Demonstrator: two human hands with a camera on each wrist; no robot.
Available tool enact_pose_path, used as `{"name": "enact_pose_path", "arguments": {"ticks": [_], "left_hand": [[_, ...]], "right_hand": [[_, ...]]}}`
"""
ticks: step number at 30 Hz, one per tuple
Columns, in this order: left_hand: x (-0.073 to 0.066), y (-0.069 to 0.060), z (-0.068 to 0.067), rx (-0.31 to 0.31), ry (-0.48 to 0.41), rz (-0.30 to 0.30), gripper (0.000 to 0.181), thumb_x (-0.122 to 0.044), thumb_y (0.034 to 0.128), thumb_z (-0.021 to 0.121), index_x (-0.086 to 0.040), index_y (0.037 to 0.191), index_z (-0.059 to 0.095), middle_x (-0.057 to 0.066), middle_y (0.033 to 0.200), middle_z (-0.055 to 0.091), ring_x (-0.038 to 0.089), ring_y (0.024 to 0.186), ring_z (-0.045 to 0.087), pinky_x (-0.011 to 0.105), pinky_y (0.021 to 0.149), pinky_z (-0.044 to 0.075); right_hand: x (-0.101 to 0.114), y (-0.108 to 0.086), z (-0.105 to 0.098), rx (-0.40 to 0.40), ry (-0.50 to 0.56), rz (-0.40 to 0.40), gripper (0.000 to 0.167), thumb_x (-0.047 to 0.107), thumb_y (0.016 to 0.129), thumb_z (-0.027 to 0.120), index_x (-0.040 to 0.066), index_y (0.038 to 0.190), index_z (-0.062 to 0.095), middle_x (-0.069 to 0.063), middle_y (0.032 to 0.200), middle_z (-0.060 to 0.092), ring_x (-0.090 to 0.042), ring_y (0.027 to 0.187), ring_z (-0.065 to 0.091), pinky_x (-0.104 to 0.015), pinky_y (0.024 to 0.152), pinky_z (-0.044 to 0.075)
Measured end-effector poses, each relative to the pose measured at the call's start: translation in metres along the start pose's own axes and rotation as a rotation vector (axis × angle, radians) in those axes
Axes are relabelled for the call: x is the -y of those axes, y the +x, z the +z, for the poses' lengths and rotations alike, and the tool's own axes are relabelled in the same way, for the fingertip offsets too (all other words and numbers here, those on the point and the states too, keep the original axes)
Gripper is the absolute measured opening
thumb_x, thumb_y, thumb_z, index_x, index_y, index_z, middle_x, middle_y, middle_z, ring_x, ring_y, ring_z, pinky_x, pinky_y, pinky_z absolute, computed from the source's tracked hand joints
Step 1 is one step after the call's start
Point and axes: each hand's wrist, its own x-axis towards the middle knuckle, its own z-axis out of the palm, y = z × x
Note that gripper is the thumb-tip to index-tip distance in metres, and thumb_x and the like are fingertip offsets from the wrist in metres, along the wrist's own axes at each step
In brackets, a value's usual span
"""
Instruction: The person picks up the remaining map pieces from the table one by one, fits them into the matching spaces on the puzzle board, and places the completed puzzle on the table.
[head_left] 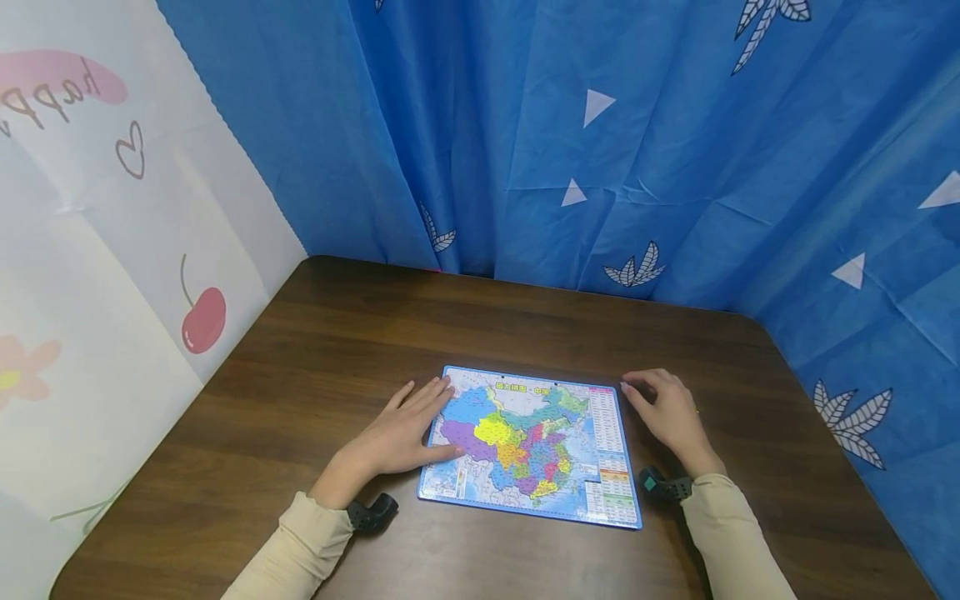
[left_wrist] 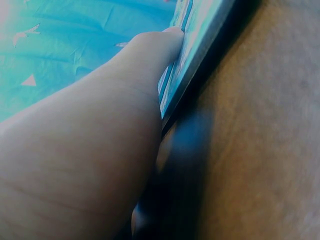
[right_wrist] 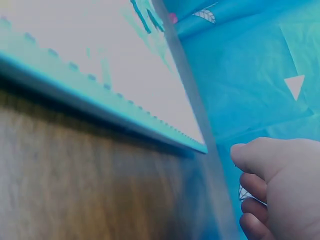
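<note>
A blue-edged map board [head_left: 517, 404] with many coloured regions lies flat on the table. My left hand [head_left: 405, 433] rests across its left edge, fingers spread toward the upper left corner and thumb on the map. In the left wrist view that thumb [left_wrist: 160, 47] lies against the board [left_wrist: 187, 65]. Beside the upper right corner is my right hand [head_left: 671, 417], fingers loosely bent. A tiny pale spot shows at its fingertips; what it is I cannot tell. The right wrist view shows the right hand [right_wrist: 280, 185] apart from the board's corner [right_wrist: 150, 117].
The brown wooden table [head_left: 375, 325] extends around the board on all sides. Behind it hangs a blue curtain [head_left: 480, 142] with white triangles and leaves; a white printed cloth [head_left: 150, 217] hangs at the left. Each wrist wears a dark band.
</note>
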Motion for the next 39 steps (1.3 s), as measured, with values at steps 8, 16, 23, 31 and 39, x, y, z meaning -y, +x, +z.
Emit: {"name": "enact_pose_path", "arguments": {"ticks": [8,16,23,31,39], "left_hand": [[0.0,0.0,0.0,-0.004,0.002,0.002,0.098,-0.073,0.09,0.059,-0.014,0.163,0.031,0.004,0.172,0.019,0.023,0.161,0.014,0.053,0.13,0.005],[-0.001,0.0,-0.001,-0.005,0.004,0.0,0.098,-0.072,0.0897,0.059,-0.014,0.163,0.031,0.005,0.172,0.021,0.024,0.16,0.015,0.053,0.13,0.005],[0.0,0.0,-0.001,-0.005,0.005,0.003,0.098,-0.072,0.0899,0.059,-0.013,0.163,0.031,0.005,0.172,0.021,0.024,0.16,0.016,0.053,0.13,0.006],[0.0,0.0,-0.001,-0.003,0.005,0.004,0.098,-0.073,0.0902,0.058,-0.013,0.163,0.03,0.004,0.172,0.019,0.024,0.16,0.014,0.053,0.13,0.005],[0.0,0.0,-0.001,-0.002,-0.003,0.006,0.099,-0.073,0.0903,0.058,-0.013,0.164,0.03,0.004,0.172,0.019,0.023,0.161,0.013,0.053,0.13,0.004]], "right_hand": [[0.014,-0.002,-0.005,0.0,0.008,-0.015,0.033,0.027,0.1,0.069,0.006,0.126,0.069,-0.02,0.131,0.064,-0.043,0.123,0.055,-0.068,0.102,0.046],[0.032,-0.005,-0.008,-0.011,0.007,-0.058,0.03,0.023,0.097,0.073,0.006,0.122,0.072,-0.018,0.127,0.067,-0.039,0.121,0.057,-0.066,0.102,0.047],[0.044,-0.006,-0.005,-0.003,0.004,-0.106,0.026,0.017,0.095,0.075,0.007,0.118,0.074,-0.017,0.123,0.068,-0.038,0.119,0.058,-0.064,0.1,0.049],[0.054,-0.008,0.002,-0.015,0.002,-0.19,0.022,0.019,0.093,0.078,0.009,0.113,0.077,-0.013,0.115,0.071,-0.033,0.112,0.06,-0.057,0.093,0.054],[0.066,-0.012,0.011,0.005,0.002,-0.223,0.022,0.021,0.092,0.079,0.01,0.11,0.077,-0.009,0.113,0.071,-0.029,0.108,0.062,-0.054,0.092,0.056]]}}
